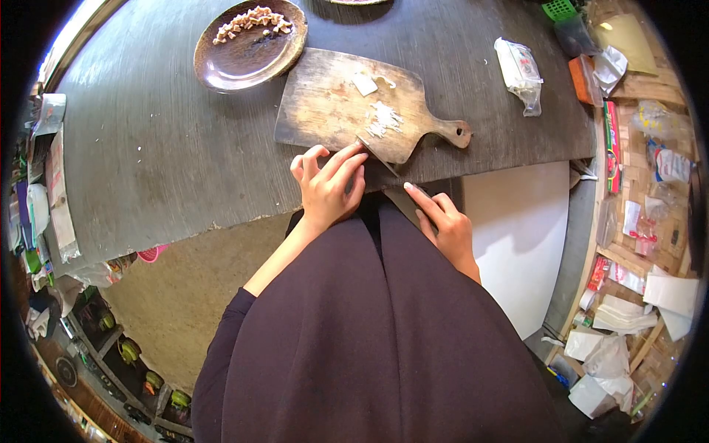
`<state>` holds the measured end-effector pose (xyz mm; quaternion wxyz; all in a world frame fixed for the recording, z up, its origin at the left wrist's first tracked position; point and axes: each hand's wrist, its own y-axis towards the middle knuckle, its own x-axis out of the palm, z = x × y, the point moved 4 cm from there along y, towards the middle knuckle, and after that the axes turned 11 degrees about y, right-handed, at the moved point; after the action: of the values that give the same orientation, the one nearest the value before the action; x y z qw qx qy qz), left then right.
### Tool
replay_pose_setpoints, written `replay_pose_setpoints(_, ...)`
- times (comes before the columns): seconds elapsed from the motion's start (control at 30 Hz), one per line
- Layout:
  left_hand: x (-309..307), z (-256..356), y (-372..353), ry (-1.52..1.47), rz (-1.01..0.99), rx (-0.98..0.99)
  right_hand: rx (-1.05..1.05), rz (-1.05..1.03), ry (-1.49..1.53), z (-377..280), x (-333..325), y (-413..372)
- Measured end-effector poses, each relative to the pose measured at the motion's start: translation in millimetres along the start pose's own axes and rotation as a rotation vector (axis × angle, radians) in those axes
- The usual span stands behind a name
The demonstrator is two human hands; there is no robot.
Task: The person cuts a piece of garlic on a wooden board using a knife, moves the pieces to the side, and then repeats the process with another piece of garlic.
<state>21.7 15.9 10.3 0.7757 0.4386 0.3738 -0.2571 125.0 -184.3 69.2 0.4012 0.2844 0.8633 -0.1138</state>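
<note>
A dark grey plank table [170, 148] with coarse grain fills the upper half of the view. To the right of it is a woven mat littered with packets and paper bags. The fisheye edge bends the shelves at lower left and cuts them off. The person's dark garment hides everything below the table's near edge. A red carton [611, 144] on the mat carries printing too small to read, and the label on the clear plastic packet [521, 74] on the table is just as unclear.

A worn, pale wooden cutting board [325, 103] with a round-holed handle lies near the table's edge. On it are a small heap of white chopped bits [384, 118] and one flat white piece [364, 83]. Just beyond it is a round, glossy brown plate [244, 63] with tan chopped pieces [251, 21] along its far rim.

A knife [378, 153] lies slanted across the board's near corner, its dark blade running back toward the lap. The left hand [329, 188] is spread open, its fingertips resting flat on the blade's back and gripping nothing. The right hand [445, 225] is curled around the handle end with the forefinger stretched along it. The handle itself is lost in shadow. A smooth white sheet [517, 229] lies under that hand.
</note>
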Motion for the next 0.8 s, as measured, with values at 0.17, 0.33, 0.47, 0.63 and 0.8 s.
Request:
replay_pose_setpoints(0.17, -0.2, 0.1, -0.3, 0.010, -0.001, 0.010, -0.029, 0.018, 0.021, 2.7, 5.9, 9.0)
replay_pose_setpoints(0.33, 0.1, -0.3, -0.8, -0.009, 0.005, 0.008, -0.040, 0.017, -0.008, 6.1, 0.9, 5.7)
replay_pose_setpoints(0.47, -1.4, 0.6, 0.3, -0.008, -0.002, 0.009, -0.022, 0.040, -0.009, 6.7, -1.0, 3.4)
replay_pose_setpoints(0.63, -1.4, 1.0, 0.0, -0.003, -0.001, 0.009, -0.041, 0.020, 0.002, 4.6, -1.6, 1.4)
replay_pose_setpoints(0.8, -1.2, 0.7, 0.3, -0.013, 0.004, 0.004, -0.056, 0.029, 0.040, 4.0, -2.6, 1.3)
